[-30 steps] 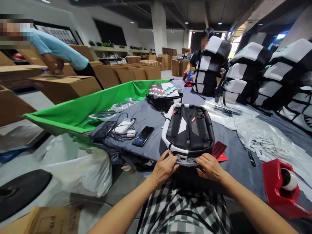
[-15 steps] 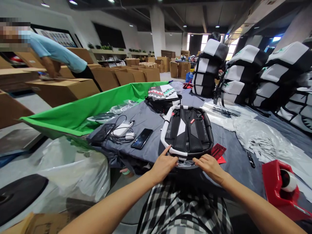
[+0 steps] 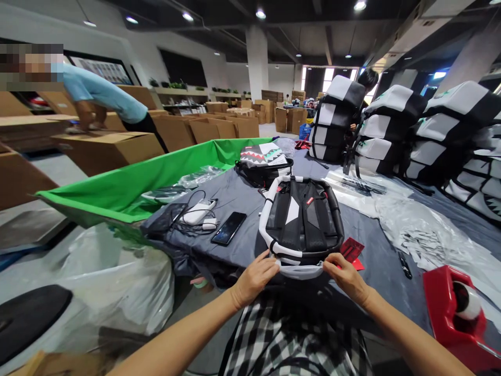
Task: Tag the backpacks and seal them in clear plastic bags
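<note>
A black and white backpack (image 3: 303, 222) lies straps-up on the grey-covered table in front of me. Along its near end runs the pale, translucent edge of a plastic bag (image 3: 300, 271). My left hand (image 3: 256, 275) pinches this edge at the backpack's near left corner. At the near right corner, my right hand (image 3: 344, 272) has its fingers closed on the other end of the edge. How far the plastic reaches beneath the backpack is hidden. Red tags (image 3: 351, 250) lie just beyond my right hand.
Behind is another backpack (image 3: 264, 159) with a toothed print. A phone (image 3: 229, 228) and a white charger with cables (image 3: 199, 211) lie left. Right are a red tape dispenser (image 3: 450, 308), plastic bags (image 3: 426, 224) and stacked backpacks (image 3: 387, 125). A person (image 3: 105, 96) bends over cartons.
My hands have moved apart along the backpack's near end and slightly towards me. The plastic edge now stretches between them, showing more. The view has tilted up slightly.
</note>
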